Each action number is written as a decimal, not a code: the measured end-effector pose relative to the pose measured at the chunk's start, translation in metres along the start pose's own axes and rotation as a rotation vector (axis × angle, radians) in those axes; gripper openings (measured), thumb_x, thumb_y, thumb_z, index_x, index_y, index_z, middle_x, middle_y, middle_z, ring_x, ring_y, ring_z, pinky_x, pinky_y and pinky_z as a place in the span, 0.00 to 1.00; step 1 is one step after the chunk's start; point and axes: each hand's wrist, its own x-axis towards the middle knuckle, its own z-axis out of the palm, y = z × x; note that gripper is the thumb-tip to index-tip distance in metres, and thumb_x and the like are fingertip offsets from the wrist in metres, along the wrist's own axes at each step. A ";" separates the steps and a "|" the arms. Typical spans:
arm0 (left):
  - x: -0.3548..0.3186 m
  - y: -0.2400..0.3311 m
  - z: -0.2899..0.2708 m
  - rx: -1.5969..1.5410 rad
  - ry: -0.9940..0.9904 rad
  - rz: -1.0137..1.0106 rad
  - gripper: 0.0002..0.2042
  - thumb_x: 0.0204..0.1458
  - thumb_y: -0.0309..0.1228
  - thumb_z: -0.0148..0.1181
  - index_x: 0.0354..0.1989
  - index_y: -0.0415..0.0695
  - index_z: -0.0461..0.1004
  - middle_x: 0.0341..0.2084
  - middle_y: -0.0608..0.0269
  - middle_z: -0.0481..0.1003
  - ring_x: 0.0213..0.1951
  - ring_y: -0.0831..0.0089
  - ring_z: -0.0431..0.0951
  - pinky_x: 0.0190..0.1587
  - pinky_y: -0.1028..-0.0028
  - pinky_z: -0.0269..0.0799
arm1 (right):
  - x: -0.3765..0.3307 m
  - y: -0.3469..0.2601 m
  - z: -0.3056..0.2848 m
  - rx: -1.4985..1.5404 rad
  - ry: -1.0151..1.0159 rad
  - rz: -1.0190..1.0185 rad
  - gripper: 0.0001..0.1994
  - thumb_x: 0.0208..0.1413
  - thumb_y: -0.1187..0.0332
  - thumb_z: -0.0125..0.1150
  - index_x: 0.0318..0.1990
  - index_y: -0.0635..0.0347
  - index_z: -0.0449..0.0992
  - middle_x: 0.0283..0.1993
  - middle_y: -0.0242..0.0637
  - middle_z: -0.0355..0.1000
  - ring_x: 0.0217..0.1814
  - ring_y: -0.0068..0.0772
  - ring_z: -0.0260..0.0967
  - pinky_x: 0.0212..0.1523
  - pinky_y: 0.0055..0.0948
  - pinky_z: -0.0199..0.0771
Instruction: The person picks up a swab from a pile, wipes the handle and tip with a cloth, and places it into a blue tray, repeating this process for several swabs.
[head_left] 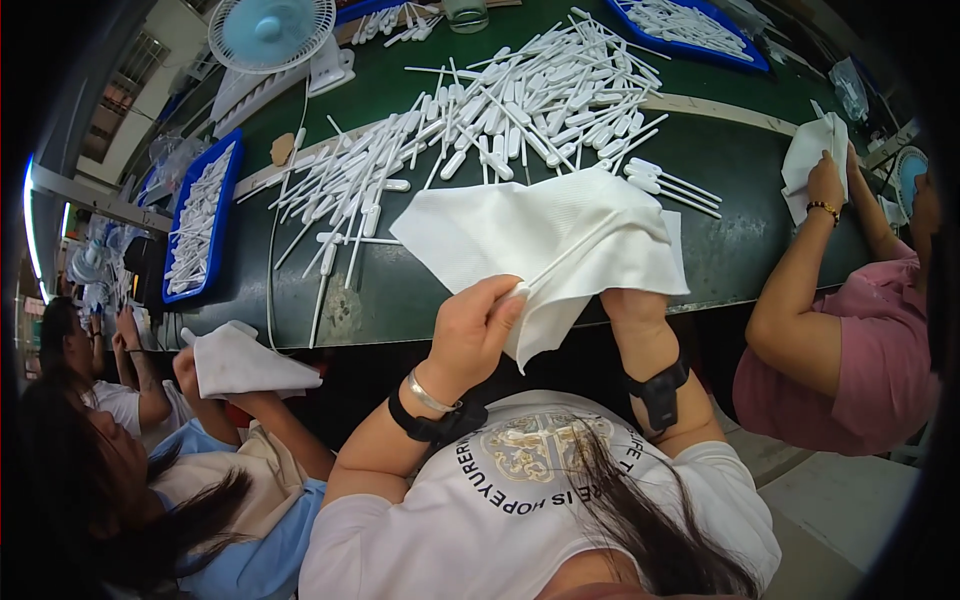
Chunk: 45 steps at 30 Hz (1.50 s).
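Observation:
My left hand point(472, 328) pinches the end of a thin white plastic stick point(575, 248) that lies across a white cloth point(510, 235). My right hand point(632, 310) is under the cloth's right side and grips it from below; only its wrist and the base of the hand show. Both hands are at the near edge of a dark green table point(740, 240). A big heap of white plastic sticks and droppers point(500, 120) is spread on the table just beyond the cloth.
Blue trays of white sticks stand at the left point(200, 220) and far right point(690, 28). A small fan point(272, 30) stands at the back left. A person on the right point(850, 340) holds a white cloth point(815, 160); a person on the left point(200, 480) holds another cloth point(240, 362).

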 end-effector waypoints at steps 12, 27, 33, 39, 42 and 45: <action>0.019 0.013 0.020 -0.330 0.075 -0.107 0.22 0.53 0.30 0.45 0.56 0.45 0.52 0.18 0.67 0.69 0.15 0.86 0.61 0.17 0.86 0.55 | -0.025 0.003 0.052 -0.291 -0.216 0.371 0.18 0.53 0.66 0.48 0.50 0.62 0.60 0.44 0.36 0.64 0.44 0.27 0.62 0.44 0.26 0.64; 0.036 0.009 -0.002 -0.589 0.170 -0.082 0.09 0.52 0.30 0.48 0.35 0.37 0.69 0.13 0.73 0.63 0.17 0.88 0.59 0.19 0.88 0.52 | -0.025 0.014 0.041 -0.445 -0.351 0.152 0.14 0.48 0.71 0.53 0.44 0.59 0.65 0.41 0.36 0.65 0.42 0.28 0.62 0.43 0.27 0.64; 0.045 0.009 -0.023 -0.868 0.305 0.004 0.07 0.51 0.29 0.49 0.27 0.38 0.69 0.14 0.71 0.64 0.17 0.87 0.60 0.19 0.88 0.53 | -0.027 0.009 0.027 0.024 -0.200 0.298 0.18 0.51 0.65 0.50 0.49 0.61 0.62 0.44 0.35 0.63 0.42 0.27 0.62 0.44 0.23 0.62; 0.038 0.015 0.001 -0.550 0.252 -0.093 0.05 0.50 0.27 0.50 0.27 0.38 0.68 0.13 0.69 0.66 0.15 0.86 0.60 0.18 0.86 0.55 | -0.007 -0.002 0.061 -0.521 -0.425 0.289 0.16 0.51 0.67 0.49 0.48 0.62 0.63 0.43 0.35 0.64 0.43 0.28 0.63 0.45 0.25 0.64; 0.036 0.012 0.007 -0.533 0.305 -0.040 0.05 0.50 0.27 0.51 0.28 0.38 0.68 0.13 0.68 0.66 0.14 0.86 0.60 0.17 0.86 0.55 | -0.010 -0.002 0.061 -0.492 -0.420 0.034 0.15 0.50 0.70 0.50 0.46 0.62 0.64 0.42 0.35 0.64 0.42 0.27 0.63 0.43 0.24 0.65; 0.034 0.013 0.007 -0.687 0.426 -0.055 0.04 0.50 0.26 0.50 0.26 0.39 0.67 0.13 0.68 0.66 0.13 0.86 0.60 0.15 0.86 0.54 | -0.018 0.003 0.040 -0.503 -0.375 -0.019 0.14 0.49 0.71 0.51 0.45 0.62 0.64 0.42 0.35 0.64 0.42 0.26 0.63 0.42 0.24 0.64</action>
